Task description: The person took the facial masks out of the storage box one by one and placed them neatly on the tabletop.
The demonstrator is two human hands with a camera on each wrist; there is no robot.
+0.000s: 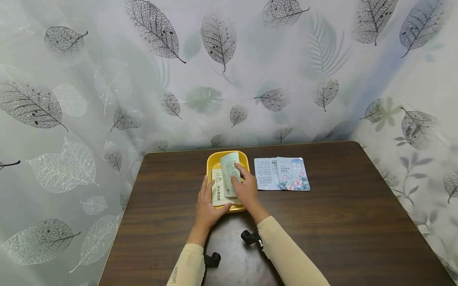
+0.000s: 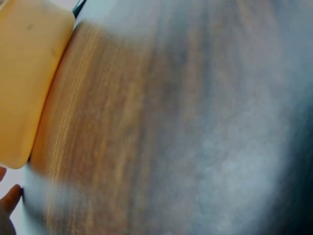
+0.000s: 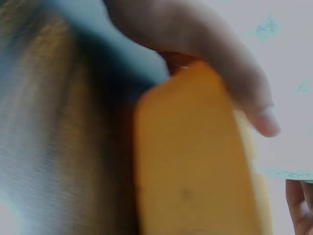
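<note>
A leaf-print curtain (image 1: 214, 79) fills the frame's upper half, behind a dark wood-grain bench (image 1: 340, 222). At centre sits a yellow tray (image 1: 214, 160); the left hand (image 1: 208, 208) spreads relaxed against its left and lower rim. The right hand (image 1: 248, 188) touches a green packet (image 1: 226, 174) above a cream packet (image 1: 217, 186) there; whether it pinches, I cannot tell.

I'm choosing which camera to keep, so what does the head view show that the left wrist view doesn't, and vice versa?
Only the head view shows the blue packets, the green packet touched by the right hand, and the cream packet in the yellow tray. Only the left wrist view shows the tray's outer side close up. Both share the tray, brown table and some fingers.
</note>
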